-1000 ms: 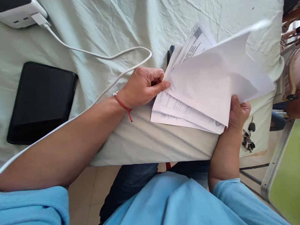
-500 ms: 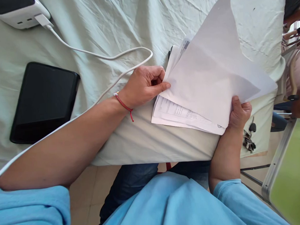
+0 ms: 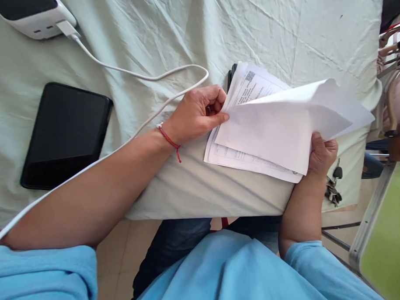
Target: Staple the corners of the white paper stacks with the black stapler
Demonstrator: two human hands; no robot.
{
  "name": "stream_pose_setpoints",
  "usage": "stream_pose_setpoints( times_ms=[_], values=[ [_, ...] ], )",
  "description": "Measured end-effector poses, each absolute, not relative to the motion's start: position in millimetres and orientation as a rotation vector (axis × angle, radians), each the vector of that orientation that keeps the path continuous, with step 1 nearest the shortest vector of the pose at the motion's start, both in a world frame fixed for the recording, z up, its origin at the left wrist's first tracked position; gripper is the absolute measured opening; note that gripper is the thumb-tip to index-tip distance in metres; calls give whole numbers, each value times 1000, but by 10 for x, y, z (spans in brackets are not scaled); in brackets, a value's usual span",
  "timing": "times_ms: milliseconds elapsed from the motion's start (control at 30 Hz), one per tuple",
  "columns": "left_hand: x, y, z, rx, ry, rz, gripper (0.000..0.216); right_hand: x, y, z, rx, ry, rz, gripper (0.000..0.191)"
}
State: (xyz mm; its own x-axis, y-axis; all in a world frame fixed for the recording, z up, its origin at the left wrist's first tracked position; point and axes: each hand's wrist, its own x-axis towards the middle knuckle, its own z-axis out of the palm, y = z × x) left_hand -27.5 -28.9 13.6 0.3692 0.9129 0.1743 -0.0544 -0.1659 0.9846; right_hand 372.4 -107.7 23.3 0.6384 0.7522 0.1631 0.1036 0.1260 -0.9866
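My left hand, with a red string bracelet at the wrist, pinches the left edge of a white sheet of paper. My right hand grips the lower right part of the folded-over sheets, thumb on top. Under them lies a stack of printed papers, with a small square code and lines of text showing at its top left. A dark edge of something sticks out behind the stack; most of it is hidden. A bunch of keys rests on the cloth just beside my right wrist.
A black tablet-like device lies at the left on the pale green cloth. A white cable runs from a white box across my left forearm. Right of the table stand a green-topped table and a seated person, partly seen.
The raised upper part of the white sheet has folded down toward me, uncovering the printed page with the code. Both hands keep their hold in nearly the same place.
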Motion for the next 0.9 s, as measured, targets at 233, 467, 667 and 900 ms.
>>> stream_pose_setpoints(
  times_ms=[233, 467, 667, 900],
  values=[
    [-289, -288, 190, 1511, 845, 1072, 42, 3714, -1101, 272, -1410, -789, 582, 56],
    [-305, -312, 241, 1516, 847, 1092, 53, 3716, -1133, 301, -1432, -779, 604, 52],
    [-318, -307, 229, 1493, 857, 1074, 46, 3765, -1137, 292, -1442, -777, 629, 47],
    [-313, -288, 183, 1384, 824, 1018, 18, 3661, -1140, 346, -1448, -763, 611, 41]
  ],
)
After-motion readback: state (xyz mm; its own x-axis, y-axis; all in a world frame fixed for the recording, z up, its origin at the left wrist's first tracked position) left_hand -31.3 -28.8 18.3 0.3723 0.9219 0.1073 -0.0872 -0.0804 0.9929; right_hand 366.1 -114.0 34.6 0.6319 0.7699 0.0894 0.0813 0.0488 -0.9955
